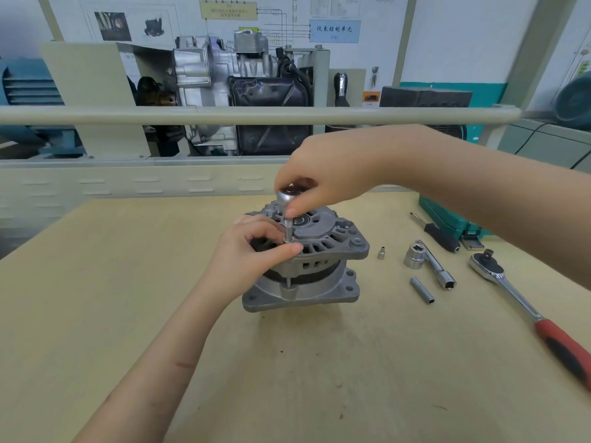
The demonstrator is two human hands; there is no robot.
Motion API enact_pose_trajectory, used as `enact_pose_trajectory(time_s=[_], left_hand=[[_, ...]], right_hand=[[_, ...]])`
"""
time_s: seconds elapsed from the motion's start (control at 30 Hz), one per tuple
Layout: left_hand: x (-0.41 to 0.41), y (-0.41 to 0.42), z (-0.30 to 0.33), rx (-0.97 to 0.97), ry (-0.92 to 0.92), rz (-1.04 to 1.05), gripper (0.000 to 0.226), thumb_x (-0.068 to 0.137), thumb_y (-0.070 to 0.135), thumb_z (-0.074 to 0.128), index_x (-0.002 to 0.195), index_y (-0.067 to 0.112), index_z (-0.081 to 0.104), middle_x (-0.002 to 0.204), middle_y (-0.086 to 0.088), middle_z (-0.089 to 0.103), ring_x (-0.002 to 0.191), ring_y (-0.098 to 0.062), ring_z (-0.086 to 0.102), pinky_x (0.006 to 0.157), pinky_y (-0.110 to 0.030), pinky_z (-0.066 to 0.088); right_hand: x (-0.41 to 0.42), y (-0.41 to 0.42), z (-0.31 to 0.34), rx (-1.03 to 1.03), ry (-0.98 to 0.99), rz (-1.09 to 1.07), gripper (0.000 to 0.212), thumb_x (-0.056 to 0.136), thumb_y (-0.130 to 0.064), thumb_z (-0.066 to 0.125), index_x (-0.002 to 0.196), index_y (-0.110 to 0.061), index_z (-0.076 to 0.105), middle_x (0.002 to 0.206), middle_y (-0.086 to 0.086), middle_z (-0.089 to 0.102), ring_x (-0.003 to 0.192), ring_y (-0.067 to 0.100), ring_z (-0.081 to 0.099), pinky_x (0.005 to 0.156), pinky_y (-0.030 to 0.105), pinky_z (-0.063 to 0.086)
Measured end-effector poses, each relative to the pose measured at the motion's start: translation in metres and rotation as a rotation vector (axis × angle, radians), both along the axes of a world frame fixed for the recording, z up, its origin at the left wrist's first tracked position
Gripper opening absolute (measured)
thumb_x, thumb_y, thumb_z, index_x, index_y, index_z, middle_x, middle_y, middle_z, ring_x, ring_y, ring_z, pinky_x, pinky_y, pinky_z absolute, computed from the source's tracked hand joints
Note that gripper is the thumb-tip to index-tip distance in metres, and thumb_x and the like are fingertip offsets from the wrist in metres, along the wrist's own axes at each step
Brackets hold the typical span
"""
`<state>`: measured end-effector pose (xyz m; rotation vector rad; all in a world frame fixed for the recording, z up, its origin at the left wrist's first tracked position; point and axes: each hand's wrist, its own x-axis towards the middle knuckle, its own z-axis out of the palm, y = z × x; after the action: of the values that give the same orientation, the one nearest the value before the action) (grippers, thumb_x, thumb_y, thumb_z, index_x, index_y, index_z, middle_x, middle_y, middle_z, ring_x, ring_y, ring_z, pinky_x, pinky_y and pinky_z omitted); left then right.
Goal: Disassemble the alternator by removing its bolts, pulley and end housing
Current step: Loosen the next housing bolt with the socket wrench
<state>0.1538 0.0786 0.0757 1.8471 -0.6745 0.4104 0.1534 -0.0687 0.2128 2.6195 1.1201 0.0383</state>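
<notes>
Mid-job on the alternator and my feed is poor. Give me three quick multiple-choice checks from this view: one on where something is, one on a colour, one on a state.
1. Where does the big ratchet lie?
A. right of the alternator
B. left of it
C. on top of it

2. What colour is the ratchet's grip?
A. blue
B. red and black
C. yellow

3. What is the right hand doing?
A. resting flat on the table
B. holding the big ratchet
C. gripping a small driver on the alternator

Key: 1 A, it lies on the table right of the alternator. 2 B, the handle shows red and black. 3 C, its fingers curl round the small driver standing on the top housing.
</notes>
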Motion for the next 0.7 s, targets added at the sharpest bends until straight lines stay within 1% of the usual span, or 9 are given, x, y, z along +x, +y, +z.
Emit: enact_pose_trajectory(time_s=[0.07, 0.13, 0.17, 0.23, 0.27, 0.33, 0.43, 0.6, 0.7], left_hand=[[-0.001, 0.001, 0.001, 0.015, 0.009, -0.017, 0.011, 0.058, 0.04, 0.069, 0.061, 0.031, 0.063, 0.071, 0.025, 0.063, 0.09, -0.003, 0.052, 0.079, -0.017, 0.04], [-0.002, 0.002, 0.001, 0.052, 0.014, -0.029, 0.014, 0.06, 0.043, 0.066, 0.068, 0.031, 0.067, 0.079, 0.025, 0.063, 0.093, 0.004, 0.05, 0.083, -0.015, 0.04], [-0.001, 0.002, 0.0, 0.062, 0.016, -0.031, 0.011, 0.062, 0.041, 0.067, 0.068, 0.032, 0.066, 0.079, 0.025, 0.063, 0.093, 0.006, 0.049, 0.083, -0.013, 0.039], [-0.001, 0.001, 0.0, 0.049, 0.009, -0.016, 0.012, 0.067, 0.03, 0.073, 0.062, 0.034, 0.063, 0.073, 0.028, 0.062, 0.09, 0.007, 0.049, 0.079, -0.009, 0.038], [0.0, 0.001, -0.001, 0.04, -0.004, -0.004, 0.019, 0.069, 0.024, 0.075, 0.06, 0.034, 0.061, 0.07, 0.027, 0.061, 0.088, 0.006, 0.05, 0.078, -0.008, 0.037], [0.001, 0.0, -0.003, 0.035, -0.021, 0.014, 0.026, 0.07, 0.017, 0.075, 0.058, 0.033, 0.06, 0.069, 0.024, 0.061, 0.088, 0.002, 0.051, 0.078, -0.008, 0.037], [0.001, 0.0, -0.004, 0.025, -0.034, 0.016, 0.03, 0.07, 0.014, 0.076, 0.056, 0.034, 0.058, 0.068, 0.025, 0.061, 0.089, 0.0, 0.051, 0.08, -0.011, 0.038], [-0.001, 0.0, -0.002, 0.028, -0.031, 0.008, 0.014, 0.067, 0.027, 0.074, 0.063, 0.033, 0.062, 0.077, 0.024, 0.062, 0.095, -0.002, 0.051, 0.081, -0.01, 0.039], [-0.002, 0.002, 0.0, 0.069, 0.004, -0.038, 0.015, 0.064, 0.042, 0.065, 0.076, 0.035, 0.067, 0.086, 0.025, 0.064, 0.099, 0.005, 0.048, 0.083, -0.008, 0.039]], right_hand=[[-0.001, -0.002, 0.001, 0.028, 0.057, 0.026, 0.02, 0.091, -0.034, 0.052, 0.093, -0.016, 0.061, 0.082, -0.004, 0.06, 0.073, 0.01, 0.052, 0.069, 0.026, 0.04], [-0.002, -0.002, 0.001, 0.069, 0.081, 0.008, 0.033, 0.09, -0.03, 0.054, 0.122, -0.02, 0.057, 0.114, -0.005, 0.062, 0.103, 0.012, 0.054, 0.089, 0.025, 0.038], [-0.002, -0.003, 0.002, 0.08, 0.087, 0.008, 0.038, 0.09, -0.03, 0.055, 0.126, -0.02, 0.055, 0.12, -0.005, 0.06, 0.108, 0.013, 0.053, 0.093, 0.026, 0.037], [-0.001, -0.001, 0.002, 0.049, 0.06, 0.032, 0.035, 0.089, -0.035, 0.055, 0.116, -0.015, 0.061, 0.107, 0.001, 0.065, 0.098, 0.018, 0.057, 0.087, 0.033, 0.043], [-0.001, 0.0, 0.002, 0.029, 0.025, 0.029, 0.033, 0.088, -0.04, 0.054, 0.104, -0.012, 0.063, 0.09, 0.002, 0.065, 0.082, 0.017, 0.057, 0.075, 0.031, 0.045], [0.001, 0.002, -0.001, -0.015, -0.073, -0.018, 0.043, 0.088, -0.05, 0.047, 0.076, -0.01, 0.056, 0.06, -0.003, 0.049, 0.054, 0.012, 0.042, 0.051, 0.025, 0.032], [0.001, 0.006, -0.008, -0.012, -0.178, -0.082, 0.056, 0.087, -0.06, 0.038, 0.057, -0.012, 0.042, 0.049, -0.003, 0.038, 0.045, 0.013, 0.034, 0.044, 0.026, 0.025], [0.002, 0.003, -0.004, -0.004, -0.067, -0.038, 0.043, 0.09, -0.047, 0.045, 0.069, -0.01, 0.05, 0.055, -0.003, 0.043, 0.049, 0.012, 0.037, 0.049, 0.024, 0.03], [-0.002, -0.001, 0.0, 0.051, 0.069, 0.005, 0.029, 0.091, -0.034, 0.052, 0.104, -0.01, 0.062, 0.088, 0.002, 0.063, 0.079, 0.018, 0.056, 0.076, 0.032, 0.044]])
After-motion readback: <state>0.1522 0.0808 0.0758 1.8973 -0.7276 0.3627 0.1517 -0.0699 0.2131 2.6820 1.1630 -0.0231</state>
